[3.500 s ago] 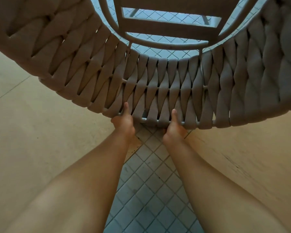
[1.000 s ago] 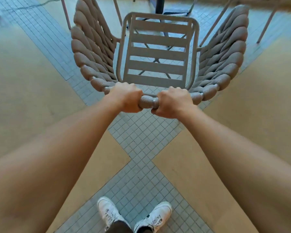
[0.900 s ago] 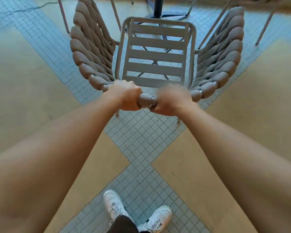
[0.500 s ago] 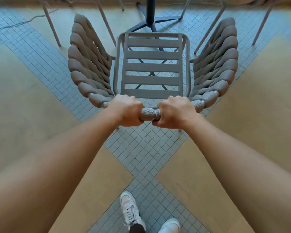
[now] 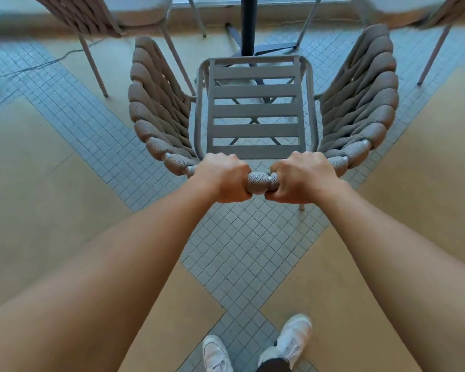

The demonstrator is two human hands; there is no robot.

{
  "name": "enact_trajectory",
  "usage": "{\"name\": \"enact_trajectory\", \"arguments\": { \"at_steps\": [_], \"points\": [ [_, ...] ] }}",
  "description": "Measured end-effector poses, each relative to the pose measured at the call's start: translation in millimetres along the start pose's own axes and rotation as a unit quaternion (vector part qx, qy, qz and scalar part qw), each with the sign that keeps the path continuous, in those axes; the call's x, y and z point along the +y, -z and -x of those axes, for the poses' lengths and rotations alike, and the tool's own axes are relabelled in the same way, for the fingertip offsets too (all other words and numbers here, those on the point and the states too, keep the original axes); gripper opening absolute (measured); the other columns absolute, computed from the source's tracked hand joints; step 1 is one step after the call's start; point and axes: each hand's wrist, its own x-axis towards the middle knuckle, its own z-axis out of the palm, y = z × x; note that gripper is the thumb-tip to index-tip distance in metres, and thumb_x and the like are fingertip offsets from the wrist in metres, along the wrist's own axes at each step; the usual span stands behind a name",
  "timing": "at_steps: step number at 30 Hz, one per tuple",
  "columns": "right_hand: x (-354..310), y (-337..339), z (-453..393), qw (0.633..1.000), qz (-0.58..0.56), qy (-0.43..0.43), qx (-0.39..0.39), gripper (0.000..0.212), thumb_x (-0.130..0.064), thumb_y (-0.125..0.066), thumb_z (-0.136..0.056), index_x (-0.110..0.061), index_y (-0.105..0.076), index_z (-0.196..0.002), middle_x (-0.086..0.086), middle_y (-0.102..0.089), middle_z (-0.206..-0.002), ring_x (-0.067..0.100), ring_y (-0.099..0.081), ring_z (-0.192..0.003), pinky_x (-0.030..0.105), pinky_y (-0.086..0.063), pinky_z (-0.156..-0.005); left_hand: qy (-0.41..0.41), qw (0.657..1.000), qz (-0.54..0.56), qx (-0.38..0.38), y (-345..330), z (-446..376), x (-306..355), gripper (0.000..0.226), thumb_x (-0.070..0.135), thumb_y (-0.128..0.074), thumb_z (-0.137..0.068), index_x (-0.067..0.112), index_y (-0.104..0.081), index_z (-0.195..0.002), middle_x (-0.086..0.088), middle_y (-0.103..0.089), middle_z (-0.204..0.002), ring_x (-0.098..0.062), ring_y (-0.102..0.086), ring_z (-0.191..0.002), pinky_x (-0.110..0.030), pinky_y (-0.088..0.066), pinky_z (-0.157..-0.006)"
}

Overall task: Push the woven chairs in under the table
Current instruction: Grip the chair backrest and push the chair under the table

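Observation:
A taupe woven chair (image 5: pixel 255 111) with a slatted seat and braided rope back stands in front of me, its seat facing the table. My left hand (image 5: pixel 222 178) and my right hand (image 5: pixel 301 178) are both shut on the top rail of its back, side by side. The table's black post (image 5: pixel 247 22) and cross foot stand just beyond the seat's front edge. The tabletop itself is out of view.
Another woven chair (image 5: pixel 91 14) stands at the upper left and one more (image 5: pixel 451 12) at the upper right, legs on the floor. A cable (image 5: pixel 51 61) trails across the floor at the left. My white shoes (image 5: pixel 253 347) are on the tiled strip below.
The chair has come upright onto the floor and moved forward towards the table post. I have stepped after it; both hands keep their grip on the back rail.

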Motion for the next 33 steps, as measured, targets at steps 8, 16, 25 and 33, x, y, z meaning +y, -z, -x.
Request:
{"name": "enact_trajectory", "arguments": {
  "at_steps": [8, 16, 25, 33],
  "points": [
    [27, 20, -52, 1.000, -0.008, 0.000, -0.022, 0.050, -0.075, -0.050, -0.065, -0.037, -0.067, -0.092, -0.010, -0.035, -0.062, 0.024, -0.048, -0.064, 0.033, -0.035, -0.059, -0.003, 1.000, -0.014, -0.025, 26, -54, -27, 0.038, 0.065, -0.053, -0.076, 0.038, -0.069, -0.097, 0.010, -0.042, -0.060, -0.020, -0.053, -0.059, -0.025, -0.032, -0.051],
    [68, 39, -107, 0.999, -0.025, 0.026, -0.029, 0.050, -0.072, -0.051, -0.069, -0.037, -0.068, -0.100, -0.009, -0.039, -0.065, 0.023, -0.053, -0.066, 0.033, -0.036, -0.059, 0.025, 0.999, -0.011, -0.023, 53, -114, -46, 0.041, 0.070, -0.056, -0.076, 0.039, -0.069, -0.099, 0.010, -0.045, -0.062, -0.019, -0.055, -0.063, -0.027, -0.036, -0.056],
    [98, 55, -142, 0.997, -0.026, 0.056, -0.037, 0.047, -0.068, -0.053, -0.070, -0.033, -0.069, -0.097, -0.008, -0.045, -0.065, 0.023, -0.053, -0.063, 0.033, -0.044, -0.061, 0.035, 0.999, 0.008, -0.019, 65, -154, -58, 0.045, 0.072, -0.049, -0.073, 0.045, -0.066, -0.104, 0.009, -0.056, -0.073, -0.019, -0.056, -0.065, -0.029, -0.039, -0.056],
    [134, 68, -175, 0.998, -0.015, 0.049, -0.028, 0.046, -0.067, -0.052, -0.064, -0.035, -0.069, -0.092, -0.011, -0.036, -0.057, 0.023, -0.049, -0.057, 0.031, -0.038, -0.056, 0.059, 0.998, 0.019, -0.017, 80, -196, -56, 0.045, 0.068, -0.057, -0.076, 0.037, -0.069, -0.107, 0.006, -0.054, -0.079, -0.021, -0.055, -0.072, -0.032, -0.041, -0.062]
  ]
}}
